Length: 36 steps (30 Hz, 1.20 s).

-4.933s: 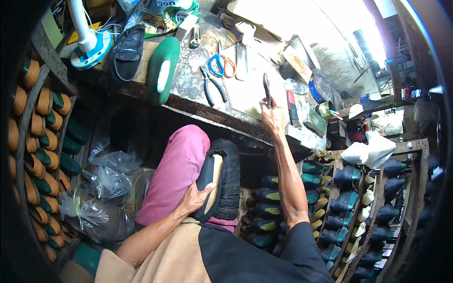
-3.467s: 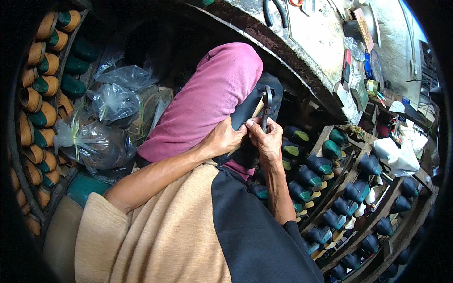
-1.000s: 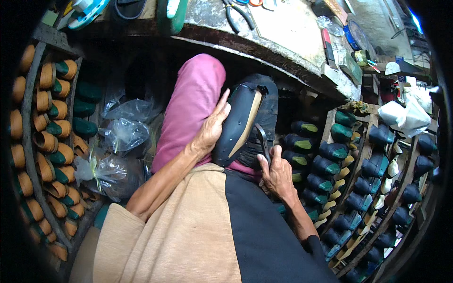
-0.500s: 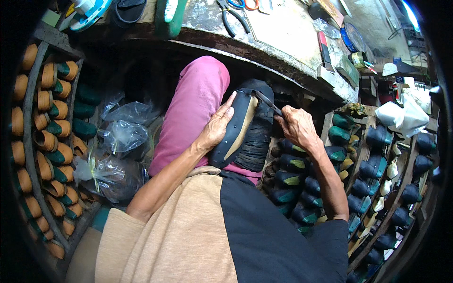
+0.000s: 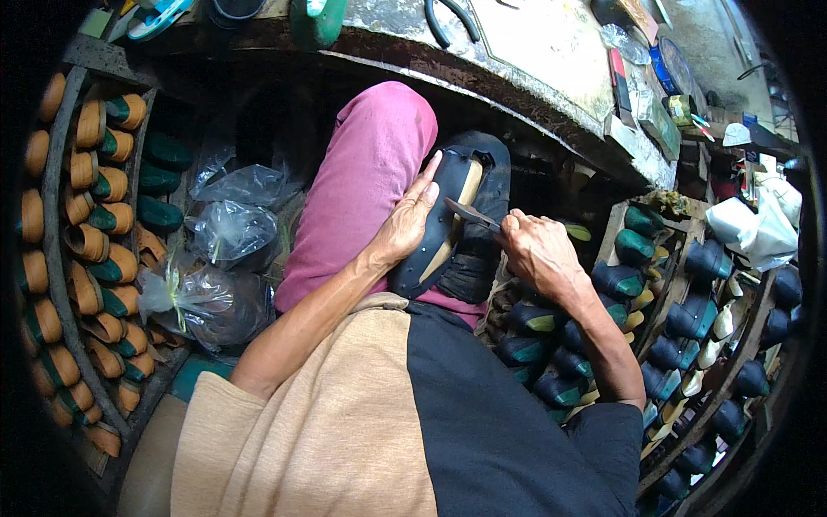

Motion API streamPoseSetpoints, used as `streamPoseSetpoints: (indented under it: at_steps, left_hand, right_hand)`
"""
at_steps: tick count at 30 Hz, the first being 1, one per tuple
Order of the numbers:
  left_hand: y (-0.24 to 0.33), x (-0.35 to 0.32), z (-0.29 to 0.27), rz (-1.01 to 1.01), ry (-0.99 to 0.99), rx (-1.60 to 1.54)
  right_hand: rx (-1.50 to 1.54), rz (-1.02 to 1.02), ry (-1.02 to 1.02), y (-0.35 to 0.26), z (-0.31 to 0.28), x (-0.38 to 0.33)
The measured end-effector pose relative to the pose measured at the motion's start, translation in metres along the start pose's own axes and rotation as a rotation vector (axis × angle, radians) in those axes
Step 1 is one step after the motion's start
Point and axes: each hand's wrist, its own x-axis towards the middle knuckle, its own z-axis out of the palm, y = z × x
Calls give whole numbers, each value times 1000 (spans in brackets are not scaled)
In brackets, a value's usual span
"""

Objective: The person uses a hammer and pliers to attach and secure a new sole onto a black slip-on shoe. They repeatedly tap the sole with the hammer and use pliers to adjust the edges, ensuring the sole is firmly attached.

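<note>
Across my lap lies a dark shoe upper on a last (image 5: 426, 254), underside up, with small nail heads along its folded edge and a tan strip down the middle. My left hand (image 5: 403, 226) is closed on its left side, thumb and fingers pointing toward the far end. In my right hand (image 5: 541, 252) is a knife (image 5: 472, 215), gripped by the handle. Its blade points left over the middle of the underside; whether it touches cannot be made out. A dark cloth or pad (image 5: 472, 271) covers my right leg beneath the shoe.
Beyond my knees stands a worn workbench (image 5: 543, 60) with pliers (image 5: 450, 21) and a red-and-black tool (image 5: 619, 86). Racks of brown-and-green shoes (image 5: 108, 215) flank my left; dark shoes (image 5: 616, 280) fill racks at right. Clear plastic bags (image 5: 228, 233) lie beside my left leg.
My right hand has brought the knife nearer, from the shoe's far end to its middle. The left hand keeps its hold. The whole view has shifted slightly.
</note>
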Motion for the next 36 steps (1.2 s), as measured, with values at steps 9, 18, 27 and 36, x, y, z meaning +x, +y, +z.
streamPoseSetpoints:
  at_steps: [9,18,27,36]
  left_hand:
    - [11,-4,13,1,17,133]
    - [17,10,11,55,-62,181]
    - [2,16,13,130,15,77]
    - [-4,30,-8,128,-97,85]
  right_hand:
    - [486,524,122,-72,54,-30]
    - [1259,798,19,-104,27,-36]
    - [846,493,311,-61,-7,-3]
    - [536,370,709,34,-40,69]
